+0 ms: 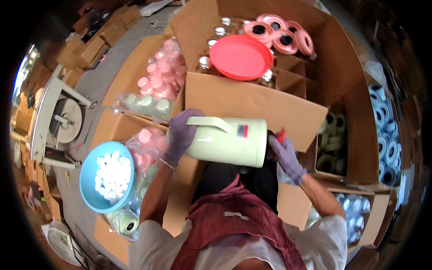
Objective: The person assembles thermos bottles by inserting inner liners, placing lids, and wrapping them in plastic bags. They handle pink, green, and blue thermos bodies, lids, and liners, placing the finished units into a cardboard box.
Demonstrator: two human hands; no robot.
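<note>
A pale green thermos jug [245, 141] lies on its side across my lap, its handle upward and its base toward the right. My left hand [181, 135], in a purple glove, is closed around the jug's left end, beside the handle. At the base end is my right hand [286, 158], gloved too, with its fingers curled. A small red thing [281, 136] sticks out above those fingers, its kind not clear. Something dark shows between this hand and the jug's base; its shape is partly hidden.
Ahead, an open carton [256, 96] holds silver-capped bottles, a red round tray [241, 57] and pink rings [285, 42]. Bagged pink cups [164, 76] and a blue bowl [84, 180] of white caps sit left. Green rings [333, 139] and blue rings [386, 121] stand in boxes right.
</note>
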